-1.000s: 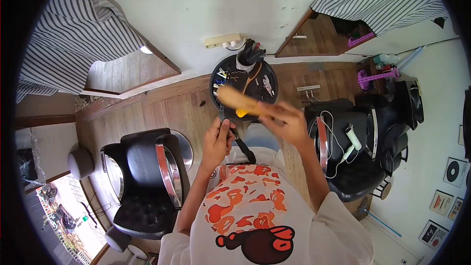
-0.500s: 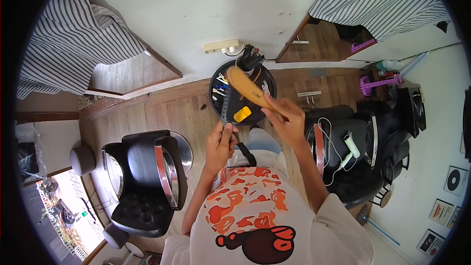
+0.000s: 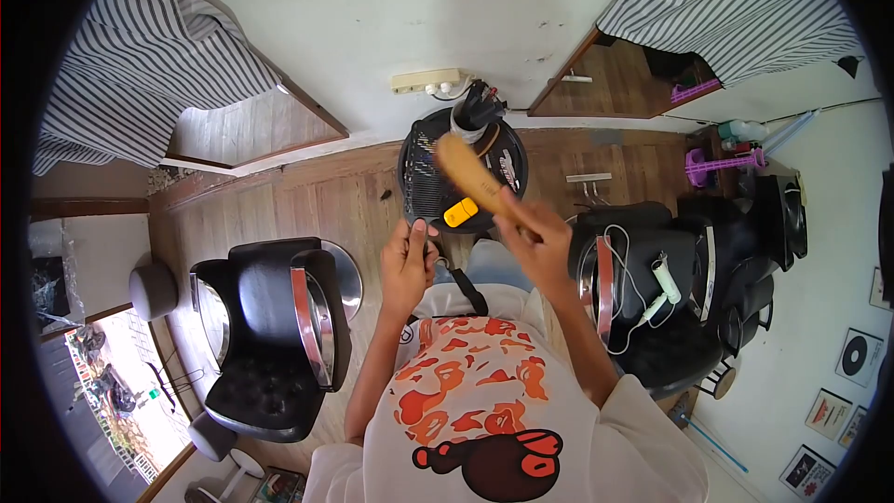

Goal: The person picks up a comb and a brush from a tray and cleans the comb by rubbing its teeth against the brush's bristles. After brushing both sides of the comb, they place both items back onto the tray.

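My left hand [image 3: 407, 265] is closed around the handle of a dark comb [image 3: 426, 194], which points up with its toothed face turned to me. In my right hand [image 3: 540, 250] is a wooden-backed brush [image 3: 468, 173], gripped by its handle and slanting up to the left. Its back faces me, so the bristles are hidden. Both tools are held over a round black tray table [image 3: 519, 151], and a gap separates brush from comb. A yellow plastic piece [image 3: 460, 212] shows between them on the tray. Behind the brush stands a container [image 3: 463, 123] of black tools.
Black salon chairs stand at left [image 3: 265, 317] and right [image 3: 670, 354]; a pale green hair dryer [image 3: 663, 284] with its cord lies on the right one. A power strip [image 3: 426, 82] is on the wall, between two mirrors [image 3: 251, 130] partly covered by striped cloth [image 3: 177, 47].
The comb has turned from a narrow slanted view to a broader, more upright one. My left hand has shifted slightly left, and the brush has dropped a little in view.
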{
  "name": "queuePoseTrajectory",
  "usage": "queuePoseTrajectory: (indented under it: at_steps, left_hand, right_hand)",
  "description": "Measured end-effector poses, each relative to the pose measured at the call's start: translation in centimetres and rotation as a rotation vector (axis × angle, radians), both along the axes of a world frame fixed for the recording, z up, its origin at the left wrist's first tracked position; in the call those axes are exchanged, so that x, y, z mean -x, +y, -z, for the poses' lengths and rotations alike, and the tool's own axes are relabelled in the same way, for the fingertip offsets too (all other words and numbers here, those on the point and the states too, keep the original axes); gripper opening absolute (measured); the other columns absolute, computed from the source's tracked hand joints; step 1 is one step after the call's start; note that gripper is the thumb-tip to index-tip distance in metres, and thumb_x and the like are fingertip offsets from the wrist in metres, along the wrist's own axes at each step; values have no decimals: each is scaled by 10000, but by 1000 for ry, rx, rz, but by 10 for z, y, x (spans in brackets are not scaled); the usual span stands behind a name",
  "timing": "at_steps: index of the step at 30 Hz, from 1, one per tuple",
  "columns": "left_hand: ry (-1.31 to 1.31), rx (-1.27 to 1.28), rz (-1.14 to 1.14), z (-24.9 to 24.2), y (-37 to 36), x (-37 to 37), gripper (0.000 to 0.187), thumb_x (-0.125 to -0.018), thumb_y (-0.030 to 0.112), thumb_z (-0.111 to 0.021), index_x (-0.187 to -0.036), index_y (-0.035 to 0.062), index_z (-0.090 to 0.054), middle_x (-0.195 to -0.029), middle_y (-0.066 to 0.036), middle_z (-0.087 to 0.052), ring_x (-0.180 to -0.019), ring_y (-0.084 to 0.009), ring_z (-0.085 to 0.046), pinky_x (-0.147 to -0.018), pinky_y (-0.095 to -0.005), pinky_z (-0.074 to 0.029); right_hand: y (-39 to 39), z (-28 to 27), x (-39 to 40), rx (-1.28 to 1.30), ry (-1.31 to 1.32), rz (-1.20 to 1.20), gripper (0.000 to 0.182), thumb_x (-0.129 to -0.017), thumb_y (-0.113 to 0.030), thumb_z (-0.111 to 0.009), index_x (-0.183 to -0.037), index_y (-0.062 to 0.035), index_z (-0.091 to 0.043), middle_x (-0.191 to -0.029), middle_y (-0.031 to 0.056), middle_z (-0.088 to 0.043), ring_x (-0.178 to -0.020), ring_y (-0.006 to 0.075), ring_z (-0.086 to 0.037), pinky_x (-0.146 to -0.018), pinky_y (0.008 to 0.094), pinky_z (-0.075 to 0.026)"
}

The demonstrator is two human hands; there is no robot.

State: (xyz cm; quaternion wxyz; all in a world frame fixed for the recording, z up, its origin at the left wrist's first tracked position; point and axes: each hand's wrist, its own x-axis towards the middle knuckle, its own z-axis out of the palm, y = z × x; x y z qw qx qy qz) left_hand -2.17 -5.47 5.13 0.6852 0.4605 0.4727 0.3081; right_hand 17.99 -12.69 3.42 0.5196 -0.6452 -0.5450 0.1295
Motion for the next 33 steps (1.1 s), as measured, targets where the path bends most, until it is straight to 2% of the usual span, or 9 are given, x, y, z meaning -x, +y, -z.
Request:
queuePoseTrajectory:
  at_steps: [2,8,13,18,22,23,27,32,33]
  left_hand:
    - [11,-8,4,2,0,0,295,-1117,305,-459,-996,69,-589,-615,17,-475,-445,-47,-316,-407,-218,-245]
    - [-16,26,-21,0,4,-6,295,-1116,313,-464,-984,77,-582,-638,11,-493,-447,-46,-326,-409,-213,-253]
    - [-82,28,-49,-3,9,-3,287,-1116,316,-468,-970,89,-566,-662,1,-510,-443,-46,-328,-409,-208,-253]
    - [-36,70,-17,3,12,5,337,-1118,333,-459,-1068,50,-635,-685,-1,-530,-462,-72,-371,-426,-230,-287]
    - [124,-512,-96,41,17,7,277,-1065,254,-584,-1190,31,-690,-716,-17,-584,-525,-113,-452,-484,-263,-365]
    - [125,-512,-97,41,17,8,277,-1065,254,-584,-1190,31,-690,-716,-17,-584,-525,-113,-452,-484,-263,-365]
    - [430,-828,-102,27,15,12,303,-947,150,-731,-1226,32,-721,-783,-38,-653,-601,-139,-501,-565,-279,-421]
    - [567,-775,-77,11,5,9,319,-843,75,-803,-1153,21,-749,-814,-65,-684,-605,-141,-499,-568,-279,-426]
    - [567,-776,-80,12,6,10,319,-843,75,-803,-1153,21,-749,-814,-65,-684,-605,-141,-499,-568,-279,-426]
  right_hand:
    - [-6,-3,8,-51,-21,-68,509,-774,18,-825,-1260,-118,-754,-803,-1,-625,-574,86,-320,-499,237,-256]
    - [-11,6,13,-21,18,25,508,-767,12,-829,-1254,-115,-757,-804,-5,-629,-569,81,-321,-496,233,-251]
    - [-14,11,5,-106,11,11,514,-762,19,-827,-1255,-106,-754,-797,-11,-625,-570,82,-327,-499,233,-251]
    - [-26,3,9,41,30,-107,492,-773,24,-816,-1249,-78,-749,-788,-13,-626,-578,85,-343,-507,234,-263]
    - [-23,19,-7,-16,183,208,475,-784,33,-804,-1244,-71,-750,-797,-5,-630,-575,86,-349,-506,229,-274]
    - [-23,16,-12,-16,183,206,475,-784,33,-804,-1244,-71,-750,-797,-5,-630,-575,86,-349,-506,229,-274]
    - [-30,-8,-32,26,7,92,480,-789,23,-813,-1247,-111,-757,-797,1,-628,-572,88,-360,-505,226,-295]
    - [-10,-1,-13,49,-203,128,494,-786,6,-830,-1248,-153,-763,-795,4,-623,-578,94,-367,-503,230,-315]
    - [-10,-1,-7,37,-188,34,486,-792,-7,-832,-1246,-165,-765,-792,4,-623,-580,95,-377,-502,234,-323]
